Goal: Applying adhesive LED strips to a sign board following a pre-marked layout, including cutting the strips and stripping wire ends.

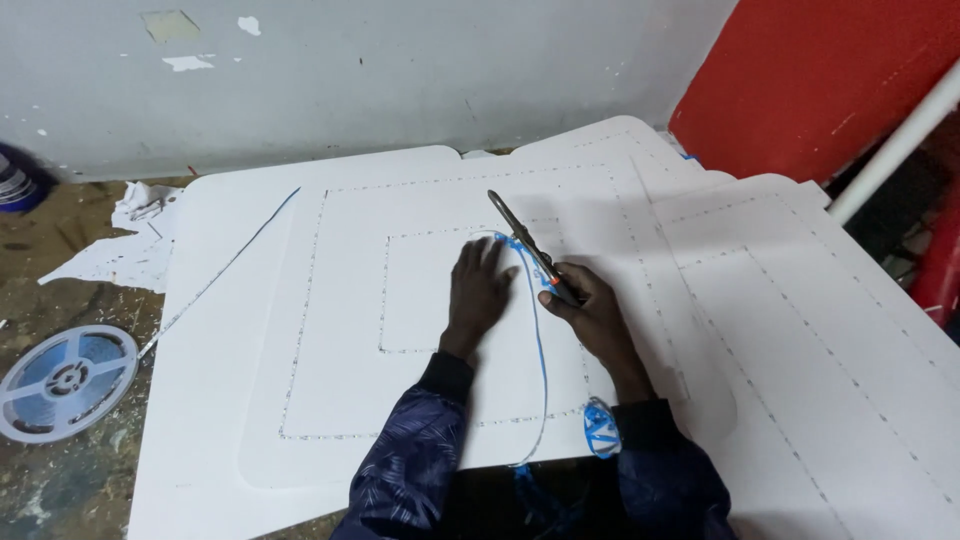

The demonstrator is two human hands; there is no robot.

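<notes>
My left hand lies flat, fingers spread, on a white panel with dotted rectangular rows of small lights. It presses near the end of a thin blue strip that curves from my lap up to the inner dotted rectangle. My right hand grips a pair of scissors with an orange handle, blades pointing up and left above the strip's top end. A blue roll of strip sits by my right sleeve.
More white dotted panels overlap to the right. A blue-and-white reel rests on the dirty floor at left, near torn white scraps. A grey wall and a red wall stand behind, with a white pipe.
</notes>
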